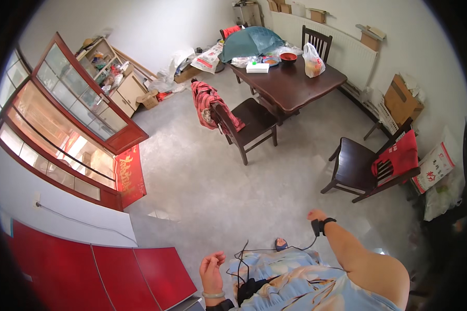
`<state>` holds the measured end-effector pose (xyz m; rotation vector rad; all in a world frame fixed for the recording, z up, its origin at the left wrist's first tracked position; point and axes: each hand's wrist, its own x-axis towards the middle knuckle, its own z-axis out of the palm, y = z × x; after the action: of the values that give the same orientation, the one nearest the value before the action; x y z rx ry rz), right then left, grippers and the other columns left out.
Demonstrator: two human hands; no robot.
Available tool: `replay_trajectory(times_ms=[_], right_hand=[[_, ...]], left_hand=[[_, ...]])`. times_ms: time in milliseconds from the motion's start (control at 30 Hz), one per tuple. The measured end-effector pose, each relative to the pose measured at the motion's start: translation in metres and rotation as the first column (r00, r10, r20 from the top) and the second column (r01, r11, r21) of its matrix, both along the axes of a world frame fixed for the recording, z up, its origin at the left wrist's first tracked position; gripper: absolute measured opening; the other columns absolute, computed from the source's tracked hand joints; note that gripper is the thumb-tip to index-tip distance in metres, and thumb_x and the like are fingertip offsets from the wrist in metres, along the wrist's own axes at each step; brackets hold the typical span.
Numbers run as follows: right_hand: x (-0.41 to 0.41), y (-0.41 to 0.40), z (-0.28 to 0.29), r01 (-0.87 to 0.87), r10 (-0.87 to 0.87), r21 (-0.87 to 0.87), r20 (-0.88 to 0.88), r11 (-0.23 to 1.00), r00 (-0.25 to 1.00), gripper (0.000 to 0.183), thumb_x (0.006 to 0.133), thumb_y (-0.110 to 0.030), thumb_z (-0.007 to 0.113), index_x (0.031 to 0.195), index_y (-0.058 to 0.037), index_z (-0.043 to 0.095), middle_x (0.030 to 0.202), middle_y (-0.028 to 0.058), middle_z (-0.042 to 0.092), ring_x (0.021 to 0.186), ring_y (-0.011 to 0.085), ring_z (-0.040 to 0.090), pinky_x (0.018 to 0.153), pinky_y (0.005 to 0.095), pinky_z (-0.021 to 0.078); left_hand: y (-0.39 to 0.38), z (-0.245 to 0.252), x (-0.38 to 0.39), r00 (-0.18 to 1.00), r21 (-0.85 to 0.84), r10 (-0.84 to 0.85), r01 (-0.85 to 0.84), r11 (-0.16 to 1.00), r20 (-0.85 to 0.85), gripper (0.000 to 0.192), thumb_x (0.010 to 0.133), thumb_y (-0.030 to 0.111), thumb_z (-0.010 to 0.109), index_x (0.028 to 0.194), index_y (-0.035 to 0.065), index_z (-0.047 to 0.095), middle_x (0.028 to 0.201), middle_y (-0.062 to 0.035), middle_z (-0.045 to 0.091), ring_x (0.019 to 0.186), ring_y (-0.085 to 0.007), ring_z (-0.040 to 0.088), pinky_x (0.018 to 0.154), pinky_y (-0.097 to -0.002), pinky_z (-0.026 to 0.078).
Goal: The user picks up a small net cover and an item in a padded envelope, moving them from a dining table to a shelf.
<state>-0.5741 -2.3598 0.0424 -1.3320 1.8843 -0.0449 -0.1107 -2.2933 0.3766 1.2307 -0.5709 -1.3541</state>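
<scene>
My left hand hangs low in front of me with its fingers loosely curled; a pale bangle circles its wrist and nothing shows in it. My right hand is out at the right above the grey floor, small and partly turned away, so its fingers are hard to make out. A black strap with a small black device sits on the right wrist. Thin black cables run from it across the front of my light blue patterned dress. One sandalled foot shows beyond the hem.
A dark wooden chair draped with red cloth stands ahead, before a wooden table bearing a bowl and bags. Another chair is at the right. Red cabinets flank me at lower left; a red-framed glass door stands open beyond.
</scene>
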Motion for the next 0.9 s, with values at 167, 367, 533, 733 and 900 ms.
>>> replay_trajectory(times_ms=[167, 367, 533, 733, 900], right_hand=[[0.047, -0.053, 0.018, 0.15, -0.156, 0.055, 0.151, 0.987, 0.976, 0.03, 0.068, -0.034, 0.064, 0.084, -0.0092, 0.069, 0.085, 0.0142, 0.068, 0.083, 0.0298, 0.064, 0.074, 0.0392, 0.0502], [0.049, -0.06, -0.027, 0.151, -0.18, 0.203, 0.135, 0.967, 0.974, 0.024, 0.074, -0.022, 0.067, 0.089, -0.0037, 0.067, 0.073, 0.0125, 0.066, 0.059, 0.0221, 0.066, 0.057, 0.0342, 0.054], [0.063, -0.094, -0.012, 0.093, -0.07, 0.253, -0.099, 0.963, 0.993, 0.023, 0.073, -0.021, 0.069, 0.09, -0.0049, 0.068, 0.078, 0.0103, 0.068, 0.069, 0.0221, 0.067, 0.063, 0.0341, 0.0543], [0.163, -0.186, 0.085, 0.579, -0.639, 0.288, 0.193, 0.763, 0.745, 0.024, 0.082, -0.018, 0.059, 0.099, -0.0017, 0.064, 0.082, 0.0117, 0.067, 0.064, 0.0189, 0.067, 0.057, 0.0321, 0.054], [0.173, -0.289, 0.098, 0.423, -0.425, 0.1, 0.406, 0.901, 0.809, 0.022, 0.087, -0.017, 0.059, 0.104, -0.0027, 0.06, 0.079, 0.0068, 0.064, 0.065, 0.0151, 0.064, 0.056, 0.0289, 0.0528]], left_hand=[[-0.076, -0.017, 0.027, 0.999, -0.014, -0.036, 0.036, 0.999, 0.008, 0.01, 0.09, 0.011, 0.053, 0.087, 0.0013, 0.056, 0.098, -0.0145, 0.063, 0.086, -0.0199, 0.06, 0.082, -0.0329, 0.047], [-0.186, -0.024, 0.067, 0.999, -0.005, -0.052, 0.052, 0.999, 0.011, 0.012, 0.09, 0.01, 0.052, 0.081, 0.0027, 0.056, 0.095, -0.0124, 0.064, 0.085, -0.0187, 0.059, 0.082, -0.0319, 0.045], [-0.281, -0.016, 0.105, 0.987, -0.066, -0.158, 0.155, 0.986, -0.04, 0.016, 0.087, 0.006, 0.053, 0.071, 0.0056, 0.053, 0.094, -0.0118, 0.064, 0.084, -0.0186, 0.059, 0.081, -0.0324, 0.045], [-0.375, -0.022, 0.14, 0.957, -0.066, -0.289, 0.287, 0.956, -0.028, 0.017, 0.079, 0.0, 0.056, 0.066, 0.0079, 0.048, 0.095, -0.0114, 0.063, 0.084, -0.0189, 0.059, 0.082, -0.0333, 0.047], [-0.433, -0.034, 0.149, 0.941, -0.07, -0.332, 0.327, 0.942, -0.066, 0.017, 0.072, -0.007, 0.057, 0.068, 0.0069, 0.047, 0.095, -0.0128, 0.061, 0.086, -0.0202, 0.058, 0.085, -0.0347, 0.046]])
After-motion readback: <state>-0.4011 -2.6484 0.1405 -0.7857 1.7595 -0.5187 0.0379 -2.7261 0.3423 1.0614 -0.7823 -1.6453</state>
